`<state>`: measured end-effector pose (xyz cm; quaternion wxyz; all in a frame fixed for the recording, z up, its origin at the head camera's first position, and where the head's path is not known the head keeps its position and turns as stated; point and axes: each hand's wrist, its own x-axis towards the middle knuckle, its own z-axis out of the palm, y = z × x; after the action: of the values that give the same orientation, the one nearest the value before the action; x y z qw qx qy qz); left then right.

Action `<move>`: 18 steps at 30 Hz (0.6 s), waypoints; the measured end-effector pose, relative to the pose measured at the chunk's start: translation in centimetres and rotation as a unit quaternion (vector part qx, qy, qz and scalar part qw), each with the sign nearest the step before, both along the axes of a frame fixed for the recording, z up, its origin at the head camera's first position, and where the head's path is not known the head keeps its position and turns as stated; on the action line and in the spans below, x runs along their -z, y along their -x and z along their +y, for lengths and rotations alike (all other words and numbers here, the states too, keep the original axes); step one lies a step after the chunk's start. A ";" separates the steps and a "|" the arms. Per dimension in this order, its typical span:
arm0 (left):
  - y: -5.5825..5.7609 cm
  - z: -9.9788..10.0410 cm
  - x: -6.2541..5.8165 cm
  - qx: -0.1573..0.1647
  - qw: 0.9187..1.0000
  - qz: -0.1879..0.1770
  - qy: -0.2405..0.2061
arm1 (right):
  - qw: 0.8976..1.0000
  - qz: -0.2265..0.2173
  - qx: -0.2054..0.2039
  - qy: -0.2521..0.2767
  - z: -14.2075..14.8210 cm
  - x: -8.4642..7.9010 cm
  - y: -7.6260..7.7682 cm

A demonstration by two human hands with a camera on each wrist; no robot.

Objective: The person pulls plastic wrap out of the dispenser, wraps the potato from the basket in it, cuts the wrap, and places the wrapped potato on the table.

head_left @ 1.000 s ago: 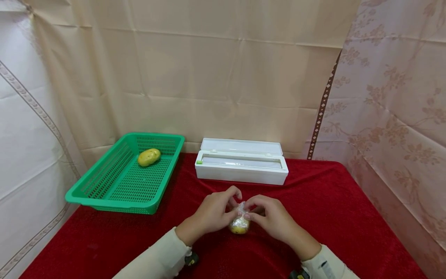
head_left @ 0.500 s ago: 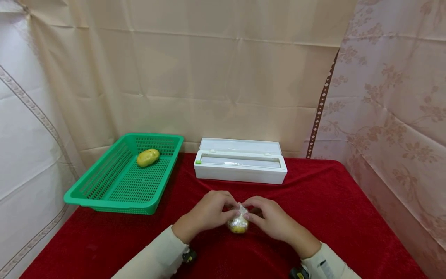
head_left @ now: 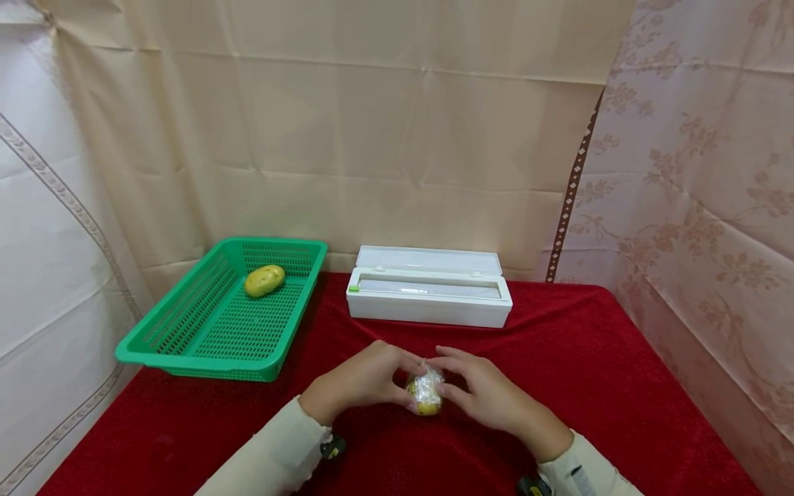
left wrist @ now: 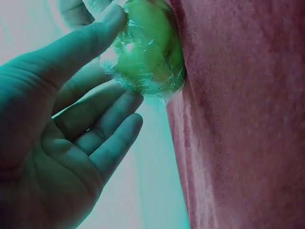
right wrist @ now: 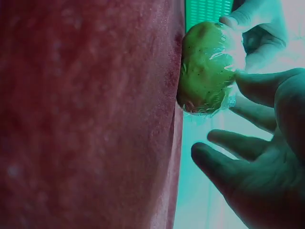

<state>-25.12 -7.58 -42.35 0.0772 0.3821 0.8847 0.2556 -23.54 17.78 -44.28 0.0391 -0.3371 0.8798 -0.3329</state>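
Note:
A potato (head_left: 426, 394) wrapped in crinkled clear plastic film rests on the red cloth between both hands. My left hand (head_left: 369, 377) holds it from the left, thumb low on its side and fingers bent over its top. From the right, my right hand (head_left: 490, 393) holds it with the thumb on its side and a finger at the top. The left wrist view shows the film bunched and shiny on the potato (left wrist: 147, 47), the lower fingers reaching to its edge. In the right wrist view the potato's (right wrist: 205, 71) yellowish skin shows through the film.
A green plastic basket (head_left: 273, 362) with another potato (head_left: 265, 281) in it stands at the left. Behind the hands is a white cling film box (head_left: 428, 313), its lid raised. Red cloth (head_left: 589, 386) covers the table; curtains hang around.
The peak of gathered film on top of the potato is now pressed down. The left thumb has moved lower on the potato's side, and the right fingers have spread a little.

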 end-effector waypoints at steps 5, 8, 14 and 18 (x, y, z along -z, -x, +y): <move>0.0 0.1 0.0 -0.013 1.000 -0.019 -0.009 | 0.999 -0.024 -0.022 -0.021 0.0 -0.1 -0.3; 0.1 0.0 0.2 -0.012 0.999 -0.037 -0.026 | 0.999 -0.015 -0.032 -0.027 -0.1 -0.1 -0.4; 0.1 -0.1 0.3 0.007 1.000 -0.009 -0.024 | 0.999 0.022 -0.027 -0.029 -0.2 -0.1 -0.3; 0.2 -0.1 0.4 0.002 1.000 -0.002 -0.026 | 0.999 0.028 -0.025 -0.020 -0.2 0.1 -0.2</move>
<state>-25.27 -7.70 -42.77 0.0692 0.3855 0.8767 0.2793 -23.36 17.62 -44.37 0.0296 -0.3670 0.8783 -0.3048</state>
